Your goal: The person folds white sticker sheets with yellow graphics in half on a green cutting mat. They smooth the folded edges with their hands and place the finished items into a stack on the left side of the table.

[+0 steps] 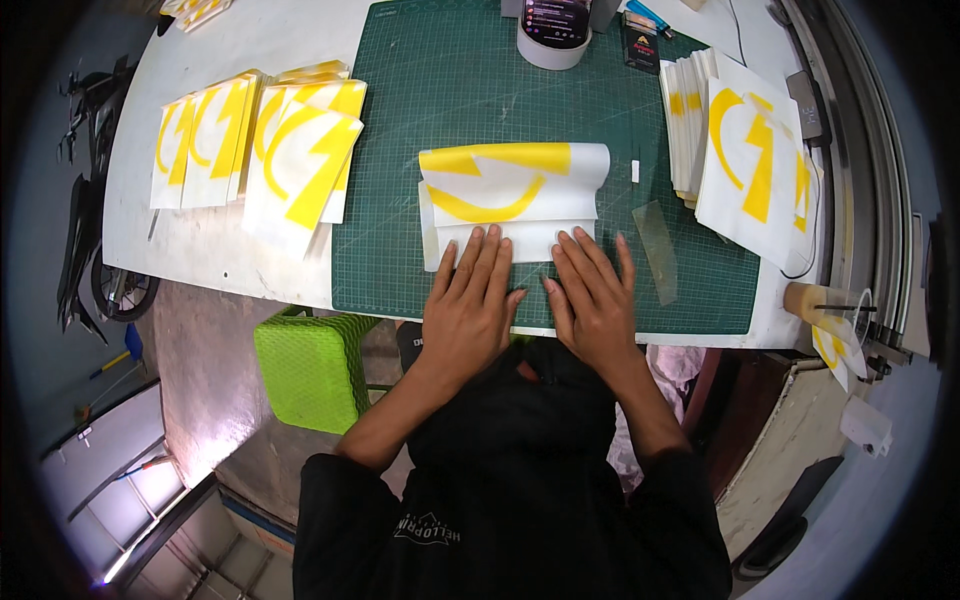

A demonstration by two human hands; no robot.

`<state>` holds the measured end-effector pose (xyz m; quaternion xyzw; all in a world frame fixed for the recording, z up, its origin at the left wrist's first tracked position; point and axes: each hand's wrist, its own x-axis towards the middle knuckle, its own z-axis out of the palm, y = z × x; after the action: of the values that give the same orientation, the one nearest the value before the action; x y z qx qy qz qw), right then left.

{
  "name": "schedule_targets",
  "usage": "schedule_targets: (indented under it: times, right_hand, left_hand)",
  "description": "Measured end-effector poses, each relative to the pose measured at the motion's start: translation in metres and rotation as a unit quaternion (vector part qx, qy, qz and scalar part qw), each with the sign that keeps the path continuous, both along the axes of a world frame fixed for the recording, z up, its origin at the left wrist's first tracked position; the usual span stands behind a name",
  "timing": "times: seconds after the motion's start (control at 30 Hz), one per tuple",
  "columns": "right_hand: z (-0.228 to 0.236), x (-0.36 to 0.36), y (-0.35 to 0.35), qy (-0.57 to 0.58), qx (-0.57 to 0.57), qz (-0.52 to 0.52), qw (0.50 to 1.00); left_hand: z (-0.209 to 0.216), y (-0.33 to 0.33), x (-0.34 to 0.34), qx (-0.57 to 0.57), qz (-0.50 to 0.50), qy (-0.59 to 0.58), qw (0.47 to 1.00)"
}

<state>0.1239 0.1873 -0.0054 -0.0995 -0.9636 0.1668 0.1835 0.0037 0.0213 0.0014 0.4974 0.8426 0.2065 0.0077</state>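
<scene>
In front of me a white sheet with yellow shapes (510, 185) lies on a green cutting mat (400, 110). Its far part curls up and over, and a white flap shows along its near edge. My left hand (473, 292) rests flat with its fingertips on the left of that flap. My right hand (592, 297) presses down on the flap's right side, fingers stretched out. Neither hand grips anything. To the right of the sheet lies a translucent strip (656, 254), with a small white piece (635, 171) just beyond it.
Stacks of yellow-and-white paper pieces stand at left (305, 150) and right (750, 160) of the mat. At the back are a phone (556, 22) on a white round holder, a dark box (640, 43) and a blue lighter (650, 18). A green woven stool (315, 370) stands below the table.
</scene>
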Motion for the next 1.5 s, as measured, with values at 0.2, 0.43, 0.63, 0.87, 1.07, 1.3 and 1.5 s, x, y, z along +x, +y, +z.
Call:
schedule_targets:
  times: [0.2, 0.43, 0.63, 0.87, 1.07, 1.3, 1.5]
  right_hand:
    - [-0.003, 0.008, 0.001, -0.015, 0.008, 0.007, 1.000]
    - [-0.006, 0.014, -0.008, -0.049, 0.046, -0.025, 0.997]
    - [0.004, -0.006, -0.051, -0.085, -0.022, -0.051, 0.995]
    - [-0.008, 0.042, 0.005, -0.088, 0.082, -0.127, 0.985]
    - [0.005, 0.034, 0.004, -0.089, 0.048, -0.111, 0.989]
    - [0.019, -0.008, 0.062, 0.137, -0.441, -0.110, 0.880]
    - [0.011, -0.053, 0.097, 0.157, -0.778, 0.017, 0.608]
  left_hand:
    - [-0.003, -0.008, 0.001, -0.019, 0.000, -0.018, 1.000]
    - [-0.001, -0.026, -0.001, -0.068, -0.010, -0.058, 0.996]
    - [-0.001, -0.027, -0.001, -0.089, -0.007, -0.032, 0.995]
    - [0.000, -0.024, 0.010, -0.103, 0.038, -0.040, 0.993]
    - [-0.003, 0.025, 0.029, -0.049, 0.000, -0.058, 0.997]
    - [0.002, 0.005, 0.037, -0.069, -0.039, -0.071, 0.994]
    - [0.002, 0.006, 0.038, -0.058, -0.035, -0.091, 0.994]
